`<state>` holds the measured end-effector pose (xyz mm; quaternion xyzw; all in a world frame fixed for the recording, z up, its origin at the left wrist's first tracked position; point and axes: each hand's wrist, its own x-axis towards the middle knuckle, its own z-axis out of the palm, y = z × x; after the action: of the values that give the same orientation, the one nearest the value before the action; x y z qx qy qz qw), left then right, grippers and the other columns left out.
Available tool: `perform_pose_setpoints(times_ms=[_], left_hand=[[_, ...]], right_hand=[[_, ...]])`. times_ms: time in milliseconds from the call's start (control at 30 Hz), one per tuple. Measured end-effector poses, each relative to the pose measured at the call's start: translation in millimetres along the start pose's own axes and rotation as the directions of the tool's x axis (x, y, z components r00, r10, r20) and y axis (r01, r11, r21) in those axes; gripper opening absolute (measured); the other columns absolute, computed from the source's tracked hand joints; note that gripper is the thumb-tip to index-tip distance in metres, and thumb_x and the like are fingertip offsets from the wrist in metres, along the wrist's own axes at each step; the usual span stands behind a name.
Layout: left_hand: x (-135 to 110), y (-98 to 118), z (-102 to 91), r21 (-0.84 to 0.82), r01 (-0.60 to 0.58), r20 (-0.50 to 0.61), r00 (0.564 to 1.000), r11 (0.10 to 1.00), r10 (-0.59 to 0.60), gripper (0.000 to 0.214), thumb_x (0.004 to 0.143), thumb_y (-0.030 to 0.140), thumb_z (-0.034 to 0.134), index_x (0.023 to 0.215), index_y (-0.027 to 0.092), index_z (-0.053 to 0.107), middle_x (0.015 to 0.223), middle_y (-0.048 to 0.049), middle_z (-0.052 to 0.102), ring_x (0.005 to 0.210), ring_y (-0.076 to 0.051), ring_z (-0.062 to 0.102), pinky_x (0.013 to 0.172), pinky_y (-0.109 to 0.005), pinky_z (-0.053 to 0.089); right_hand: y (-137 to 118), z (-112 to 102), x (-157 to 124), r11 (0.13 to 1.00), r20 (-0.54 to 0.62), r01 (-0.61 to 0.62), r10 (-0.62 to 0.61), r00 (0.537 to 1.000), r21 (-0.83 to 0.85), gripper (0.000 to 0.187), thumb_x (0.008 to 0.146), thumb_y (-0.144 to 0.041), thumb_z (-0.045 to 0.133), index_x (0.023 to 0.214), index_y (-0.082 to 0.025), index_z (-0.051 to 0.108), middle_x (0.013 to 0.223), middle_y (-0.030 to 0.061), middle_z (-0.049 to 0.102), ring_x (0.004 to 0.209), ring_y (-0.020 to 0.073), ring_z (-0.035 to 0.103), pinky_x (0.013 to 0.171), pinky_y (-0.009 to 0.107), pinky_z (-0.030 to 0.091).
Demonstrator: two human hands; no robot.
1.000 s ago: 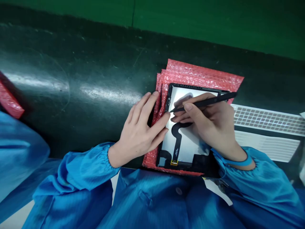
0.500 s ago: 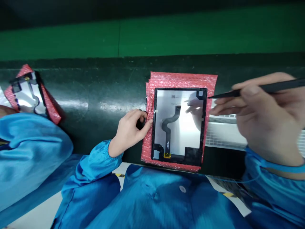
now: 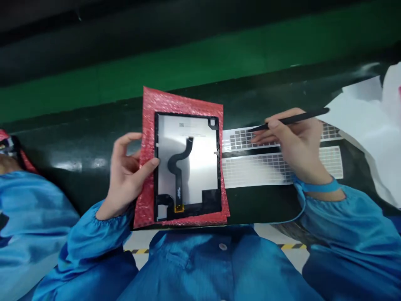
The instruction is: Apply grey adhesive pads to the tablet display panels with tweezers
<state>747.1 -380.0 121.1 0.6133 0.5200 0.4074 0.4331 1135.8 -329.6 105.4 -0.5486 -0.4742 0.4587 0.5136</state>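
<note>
A tablet display panel [image 3: 197,146] lies face down on a pink bubble-wrap sheet [image 3: 149,125], its black flex cable [image 3: 179,167] curving down the silver back. My left hand [image 3: 125,175] grips the left edge of the bubble wrap, thumb on top at the panel's frame. My right hand [image 3: 293,142] holds a black stylus-like tool [image 3: 291,120] like a pen, its tip over the upper of two white sticker sheets [image 3: 244,139] to the right of the panel.
The dark green bench top [image 3: 78,142] runs left to right with a bright green strip behind. White paper [image 3: 369,121] lies at the far right. Another person's blue sleeve [image 3: 34,217] and a pink-wrapped panel [image 3: 9,146] sit at the far left.
My right hand left the panel and swung right with the tool to the sticker sheets. My left hand shifted from pressing on the panel to gripping the bubble wrap's left edge.
</note>
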Motion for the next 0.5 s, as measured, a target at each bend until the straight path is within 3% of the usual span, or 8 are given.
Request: perform_pose_setpoints(times_ms=[100,167,233,300,367,433,500], left_hand=[[58.9,-28.2,-19.9,0.145,-0.263,-0.105,0.955,0.954,0.279,0.067,0.101,0.061,0.084,0.156,0.039,0.053,0.123,0.0067,0.079,0.086,-0.011,0.074,0.074,-0.028,0.067],[123.3,-56.7,-31.2,0.279,-0.411,-0.152,0.874,0.868,0.462,0.064,0.104,0.074,0.074,0.152,0.036,0.055,0.132,0.01,0.075,0.101,-0.009,0.073,0.085,-0.028,0.068],[197.7,-83.4,-35.0,0.414,-0.517,-0.146,0.775,0.749,0.615,0.064,0.109,0.084,0.055,0.143,0.03,0.051,0.124,0.0139,0.072,0.1,-0.002,0.069,0.083,-0.021,0.065],[268.2,-100.9,-31.7,0.466,-0.527,-0.098,0.768,0.711,0.633,0.064,0.111,0.086,0.045,0.131,0.026,0.048,0.106,0.0166,0.067,0.097,0.003,0.065,0.087,-0.017,0.064],[324.1,-107.7,-26.5,0.554,-0.55,0.004,0.753,0.625,0.659,0.066,0.114,0.085,0.028,0.105,0.022,0.044,0.088,0.0171,0.054,0.09,0.007,0.059,0.081,-0.011,0.059],[360.8,-108.3,-25.8,0.623,-0.58,0.121,0.734,0.524,0.668,0.064,0.12,0.076,0.02,0.09,0.02,0.031,0.078,0.0146,0.041,0.085,0.008,0.054,0.075,-0.007,0.053],[378.2,-108.4,-31.3,0.676,-0.628,0.282,0.705,0.386,0.651,0.057,0.125,0.061,0.024,0.086,0.019,0.025,0.075,0.013,0.035,0.086,0.009,0.051,0.074,-0.008,0.05]], right_hand=[[11.6,3.2,-0.3,1.0,0.08,0.003,-0.005,0.997,0.021,0.032,0.093,-0.053,0.092,0.097,-0.024,0.078,0.071,0.0017,0.081,0.067,0.0221,0.085,0.059,0.033,0.07],[18.2,5.0,-2.1,0.999,0.098,0.02,-0.023,0.995,0.039,0.035,0.094,-0.055,0.091,0.098,-0.023,0.076,0.072,0.0001,0.08,0.068,0.0205,0.084,0.06,0.031,0.071],[23.5,6.1,-4.2,0.998,0.087,0.039,-0.043,0.995,0.047,0.034,0.093,-0.053,0.091,0.097,-0.024,0.076,0.073,-0.0012,0.08,0.068,0.0199,0.084,0.061,0.031,0.071],[27.0,6.6,-5.9,0.997,0.076,0.055,-0.058,0.995,0.046,0.028,0.093,-0.048,0.093,0.098,-0.024,0.078,0.075,-0.0012,0.08,0.069,0.0204,0.084,0.062,0.032,0.072],[28.7,7.0,-6.6,0.998,0.091,0.05,-0.054,0.994,0.049,0.023,0.093,-0.042,0.094,0.1,-0.025,0.079,0.076,-0.0009,0.081,0.07,0.0214,0.085,0.064,0.033,0.073],[29.5,7.7,-6.0,0.998,0.106,0.029,-0.035,0.994,0.051,0.022,0.092,-0.04,0.095,0.101,-0.026,0.08,0.075,-0.0005,0.081,0.071,0.0225,0.085,0.063,0.034,0.073],[30.3,8.6,-4.1,0.999,0.121,0.021,-0.025,0.992,0.032,0.02,0.092,-0.038,0.094,0.1,-0.026,0.08,0.075,-0.0002,0.082,0.071,0.0239,0.086,0.062,0.034,0.073]])
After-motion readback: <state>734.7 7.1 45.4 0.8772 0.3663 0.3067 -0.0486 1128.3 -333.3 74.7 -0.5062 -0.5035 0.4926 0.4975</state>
